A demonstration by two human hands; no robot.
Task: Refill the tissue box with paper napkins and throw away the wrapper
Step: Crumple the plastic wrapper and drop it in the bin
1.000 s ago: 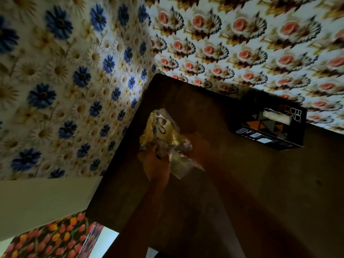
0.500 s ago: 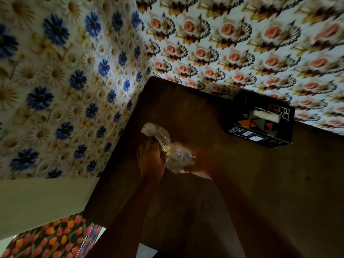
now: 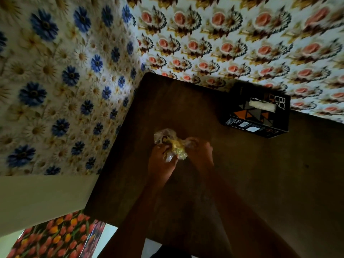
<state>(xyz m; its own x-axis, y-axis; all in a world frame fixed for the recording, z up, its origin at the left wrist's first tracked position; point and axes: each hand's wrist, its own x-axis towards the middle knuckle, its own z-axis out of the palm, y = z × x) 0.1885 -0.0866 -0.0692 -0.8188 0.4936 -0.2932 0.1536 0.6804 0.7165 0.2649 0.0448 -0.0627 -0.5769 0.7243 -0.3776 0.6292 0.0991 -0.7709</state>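
A crumpled clear-and-yellow plastic wrapper (image 3: 170, 144) is bunched between both my hands above the dark wooden table (image 3: 242, 174). My left hand (image 3: 161, 162) grips its lower left side and my right hand (image 3: 201, 155) grips its right side. At the table's far right edge stands a black tissue box (image 3: 258, 116) with orange and grey triangles. A white napkin (image 3: 262, 105) sticks out of its top slot.
Flowered wallpaper covers the walls to the left (image 3: 55, 81) and behind the table (image 3: 242, 43). A tulip-patterned surface (image 3: 55, 239) lies at the lower left below a plain beige ledge (image 3: 41, 198).
The wrapper has been squeezed from a loose, spread sheet into a small tight wad. Both hands have closed in together on it.
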